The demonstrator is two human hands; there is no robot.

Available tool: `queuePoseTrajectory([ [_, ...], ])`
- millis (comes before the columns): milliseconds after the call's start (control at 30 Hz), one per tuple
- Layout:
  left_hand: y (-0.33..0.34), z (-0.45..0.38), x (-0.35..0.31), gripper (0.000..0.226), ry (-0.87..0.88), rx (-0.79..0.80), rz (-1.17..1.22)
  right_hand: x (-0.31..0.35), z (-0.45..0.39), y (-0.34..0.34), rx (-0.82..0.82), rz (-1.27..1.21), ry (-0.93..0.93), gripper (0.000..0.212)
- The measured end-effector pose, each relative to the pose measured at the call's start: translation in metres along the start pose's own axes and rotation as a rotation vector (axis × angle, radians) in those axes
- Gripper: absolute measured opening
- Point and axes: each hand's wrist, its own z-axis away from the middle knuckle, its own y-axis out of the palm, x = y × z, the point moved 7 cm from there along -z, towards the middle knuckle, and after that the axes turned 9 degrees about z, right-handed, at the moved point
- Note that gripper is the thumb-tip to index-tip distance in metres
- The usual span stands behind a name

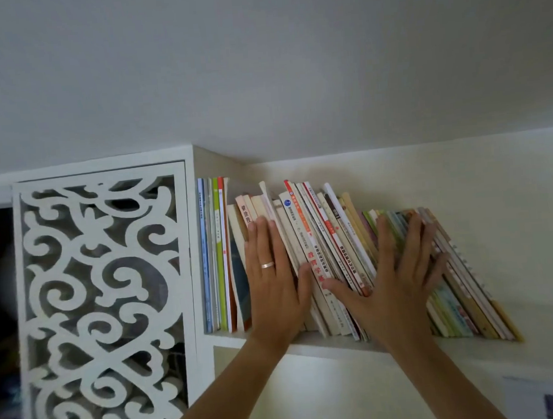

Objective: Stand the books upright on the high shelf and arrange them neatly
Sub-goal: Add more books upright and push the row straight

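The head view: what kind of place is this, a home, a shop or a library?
Most likely a room in a home. A high shelf just under the ceiling holds mixed paperback books, a white cabinet door with carved scrollwork stands beside it, and both bare hands, left hand and right hand, press on the spines.

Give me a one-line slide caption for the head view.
Left hand and right hand press flat on leaning books on the high shelf, beside a carved white panel.

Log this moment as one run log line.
left hand flat on leaning books | right hand flat on them | high shelf | not upright yet
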Motion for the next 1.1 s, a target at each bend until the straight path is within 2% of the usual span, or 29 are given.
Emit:
queuePoseTrajectory([
  [133, 0.001, -0.005, 0.009, 0.071, 0.011, 0.022, -0.022, 0.007, 0.000, 0.004, -0.016, -0.009, 0.034, 0.133],
  [333, -0.006, -0.010, 0.023, 0.072, 0.098, 0.089, -0.094, 0.030, -0.001, 0.009, -0.084, 0.013, 0.125, 0.126],
  [500, -0.009, -0.009, 0.026, 0.074, 0.105, 0.068, -0.085, 0.035, 0.001, 0.009, -0.103, 0.030, 0.135, 0.123],
  [600, -0.013, -0.006, 0.028, 0.079, 0.075, 0.046, 0.004, 0.034, 0.002, 0.007, -0.107, 0.003, 0.119, 0.120],
  [733, -0.016, -0.007, 0.029, 0.081, 0.061, 0.024, 0.051, 0.030, 0.001, 0.000, -0.130, -0.048, 0.116, 0.106],
  [900, -0.016, -0.007, 0.031, 0.082, 0.050, 0.021, 0.087, 0.010, -0.005, -0.008, -0.062, 0.108, -0.009, 0.099],
  [1100, -0.017, -0.005, 0.029, 0.083, 0.036, 0.028, 0.103, 0.006, 0.000, -0.001, -0.018, 0.079, -0.039, 0.086],
])
